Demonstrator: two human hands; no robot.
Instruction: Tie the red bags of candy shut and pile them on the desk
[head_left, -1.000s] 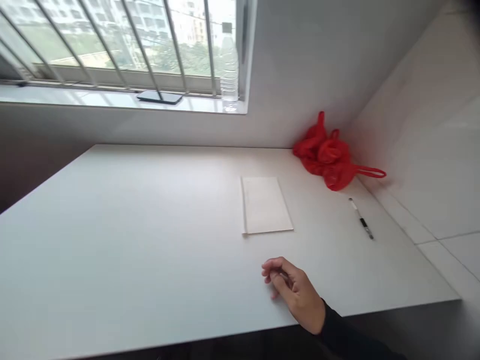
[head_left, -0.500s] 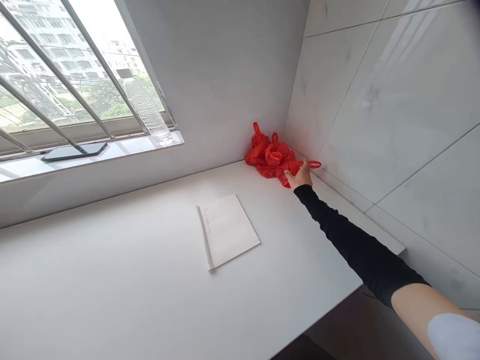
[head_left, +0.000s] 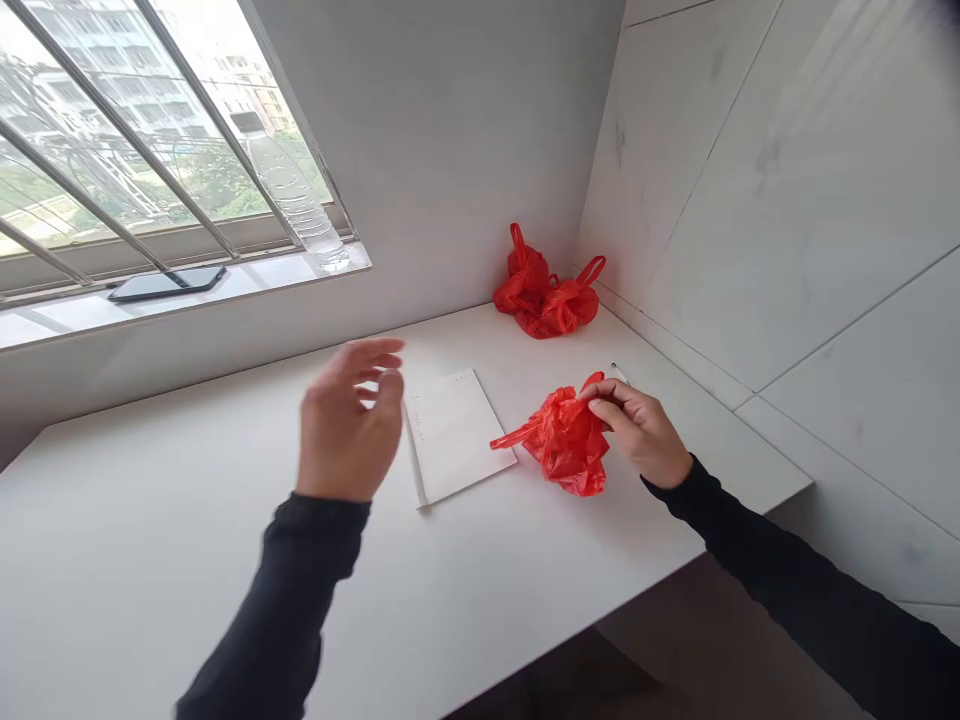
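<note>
A crumpled red plastic bag [head_left: 566,445] hangs from my right hand [head_left: 637,425], its thumb and fingers pinched on the bag near one handle. The bag's other handle sticks out leftward over the edge of a white booklet [head_left: 457,440] lying on the white table [head_left: 300,600]. My left hand [head_left: 349,425], a little blurred, is raised left of the booklet with its fingers curved and apart, holding nothing. More bunched red plastic bags [head_left: 544,300] sit in the back corner, handles sticking up.
On the windowsill stand a clear plastic bottle [head_left: 296,200] and a dark flat device [head_left: 169,284], perhaps a phone. Behind my right hand the tip of a pen-like object [head_left: 619,371] shows. A tiled wall [head_left: 825,250] bounds the table on the right.
My right hand has pulled one red bag out of the corner pile and brought it nearer, beside the booklet. My left hand has come into view.
</note>
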